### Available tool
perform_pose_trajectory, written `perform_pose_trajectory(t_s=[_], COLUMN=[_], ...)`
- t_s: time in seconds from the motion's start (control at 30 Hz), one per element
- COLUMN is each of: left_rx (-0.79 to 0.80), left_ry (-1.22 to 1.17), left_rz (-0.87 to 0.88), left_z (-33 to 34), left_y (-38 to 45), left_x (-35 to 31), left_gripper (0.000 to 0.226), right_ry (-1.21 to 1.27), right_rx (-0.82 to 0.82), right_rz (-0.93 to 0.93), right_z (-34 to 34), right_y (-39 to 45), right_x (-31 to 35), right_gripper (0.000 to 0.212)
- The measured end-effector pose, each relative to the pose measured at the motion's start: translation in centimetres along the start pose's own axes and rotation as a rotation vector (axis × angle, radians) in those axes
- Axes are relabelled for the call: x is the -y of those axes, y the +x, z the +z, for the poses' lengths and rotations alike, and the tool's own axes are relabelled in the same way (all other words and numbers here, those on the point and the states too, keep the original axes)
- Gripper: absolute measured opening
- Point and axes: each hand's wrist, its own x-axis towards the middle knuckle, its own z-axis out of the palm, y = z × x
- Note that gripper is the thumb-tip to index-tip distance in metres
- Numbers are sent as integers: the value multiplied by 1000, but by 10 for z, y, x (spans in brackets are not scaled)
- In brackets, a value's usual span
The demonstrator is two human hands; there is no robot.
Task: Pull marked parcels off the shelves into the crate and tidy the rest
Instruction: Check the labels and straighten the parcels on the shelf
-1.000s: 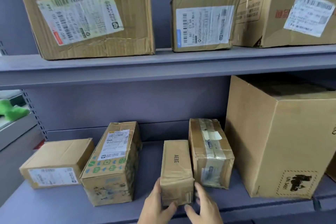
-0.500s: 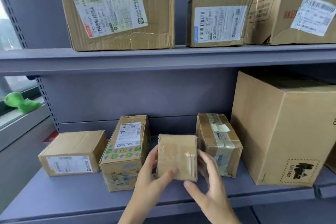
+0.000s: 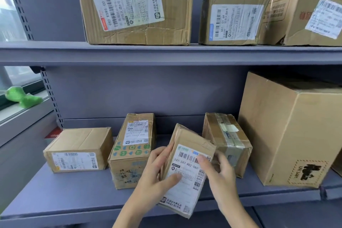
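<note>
A small brown cardboard parcel with a white barcode label (image 3: 187,170) is tilted up between both hands, above the front of the lower grey shelf (image 3: 61,196). The left hand (image 3: 157,176) grips its left edge, thumb on the label. The right hand (image 3: 218,174) grips its right side.

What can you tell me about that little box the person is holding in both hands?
The small parcel is a slim brown cardboard box, a bit creased. A white shipping label with barcodes and the number 247-247-A02-060 faces the camera. It is tilted, held above the lower shelf between the left hand and right hand.
</note>
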Motion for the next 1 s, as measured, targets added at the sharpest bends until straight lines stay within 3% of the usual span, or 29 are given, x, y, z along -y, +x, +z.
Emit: perform_pose_trajectory(t_s=[0.27, 0.4, 0.53, 0.7, 0.77, 0.87, 1.0], left_rx=[-83, -67, -46, 116, 138, 86, 15], left_ry=[-144, -201, -202, -163, -98, -145, -216], left_rz=[-71, -77, -66, -51, -42, -93, -147], left_z=[-2, 6, 9, 15, 20, 26, 30], left_y=[-7, -11, -12, -22, -26, -25, -17], left_x=[9, 4, 2, 10, 16, 20, 28], left_gripper=[41, 41, 42, 69, 82, 85, 80], right_ry=[98, 236, 262, 408, 460, 456, 273], right_rx=[115, 221, 254, 0, -4, 186, 410], right_rz=[62, 140, 241, 356, 402, 415, 388], right_z=[2, -10, -20, -17, -18, -23, -30], right_y=[-3, -4, -10, -11, -10, -11, -11], right_x=[-6, -8, -2, 0, -1, -7, -20], right_gripper=[84, 84, 68, 33, 30, 49, 105])
